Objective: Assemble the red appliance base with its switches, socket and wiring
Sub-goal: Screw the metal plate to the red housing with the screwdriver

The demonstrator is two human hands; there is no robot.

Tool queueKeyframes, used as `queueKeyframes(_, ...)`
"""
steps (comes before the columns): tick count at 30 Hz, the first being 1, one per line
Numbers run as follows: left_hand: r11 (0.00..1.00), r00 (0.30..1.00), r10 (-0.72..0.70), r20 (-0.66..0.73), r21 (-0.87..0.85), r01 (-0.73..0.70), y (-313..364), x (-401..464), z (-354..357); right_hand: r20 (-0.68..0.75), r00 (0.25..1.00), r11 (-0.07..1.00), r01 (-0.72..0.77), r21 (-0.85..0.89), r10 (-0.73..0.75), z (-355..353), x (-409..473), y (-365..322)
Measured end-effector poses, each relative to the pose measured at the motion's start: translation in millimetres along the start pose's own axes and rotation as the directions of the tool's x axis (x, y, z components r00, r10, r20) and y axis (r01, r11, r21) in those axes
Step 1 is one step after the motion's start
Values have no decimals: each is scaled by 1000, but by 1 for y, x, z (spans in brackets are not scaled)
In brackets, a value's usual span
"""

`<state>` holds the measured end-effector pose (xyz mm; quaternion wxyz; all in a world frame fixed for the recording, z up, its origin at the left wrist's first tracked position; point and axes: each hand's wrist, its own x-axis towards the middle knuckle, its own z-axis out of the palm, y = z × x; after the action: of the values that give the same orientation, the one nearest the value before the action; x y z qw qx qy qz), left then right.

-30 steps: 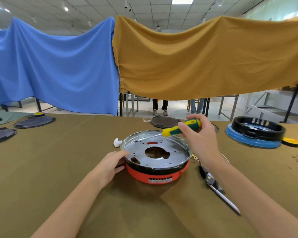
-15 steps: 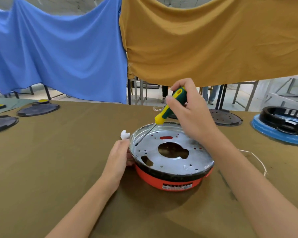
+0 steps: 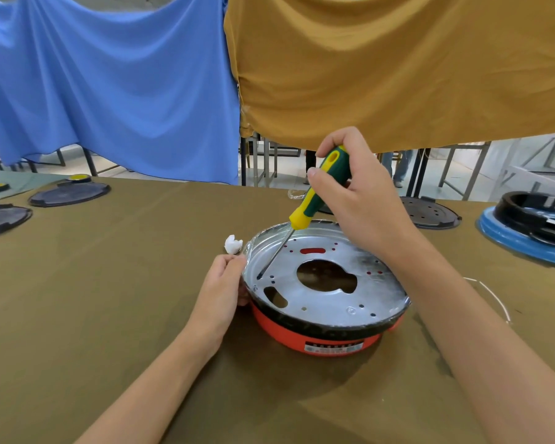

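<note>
- Olive-brown cloth covers the table (image 3: 77,315); my red appliance base (image 3: 327,334) sits mid-table, its metal plate (image 3: 330,299) facing up.
- Right-hand (image 3: 362,203) fingers curl round the screwdriver (image 3: 318,187), tip at a left-side hole.
- Left hand (image 3: 221,293) grips the rim.
- I judge I'm fastening the plate; next, seat the tip squarely and turn.

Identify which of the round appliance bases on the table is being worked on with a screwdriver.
The red base nearest the camera: the screwdriver tip rests on its silver plate. The blue base lies untouched.

I see open brown table (image 3: 93,315) across the lower left of the frame; at centre the red base (image 3: 330,334) blocks passage; dark lids (image 3: 69,193) crowd the far left, a blue-ringed unit (image 3: 526,241) the right edge.
</note>
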<state>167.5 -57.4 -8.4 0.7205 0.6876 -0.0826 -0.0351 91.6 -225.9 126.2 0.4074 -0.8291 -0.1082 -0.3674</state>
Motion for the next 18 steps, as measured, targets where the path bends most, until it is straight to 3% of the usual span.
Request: queueKeyframes(18,1000,1000,8,-13,24,-8,-3,1,0,25,1000,1000,-19,-14,19,6,-2,3)
